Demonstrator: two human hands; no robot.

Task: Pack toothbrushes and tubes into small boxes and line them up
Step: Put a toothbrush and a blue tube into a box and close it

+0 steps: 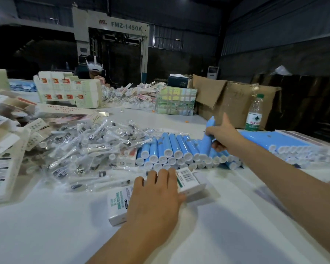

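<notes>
A small white box (191,182) with a barcode and green print lies on the white table, and my left hand (156,193) rests flat on top of it, covering its middle. My right hand (224,134) grips one blue tube (208,136) and holds it tilted up above the stack of blue tubes (171,149) with white caps. A heap of toothbrushes in clear wrappers (88,147) lies to the left of the tubes. Another row of blue tubes (286,145) runs along the right edge.
Flat and folded white cartons (2,168) pile up at the left. A water bottle (254,113), brown cardboard boxes (234,100) and a taped bundle (175,101) stand at the back right. Across the table another person (95,71) sits wearing a headset.
</notes>
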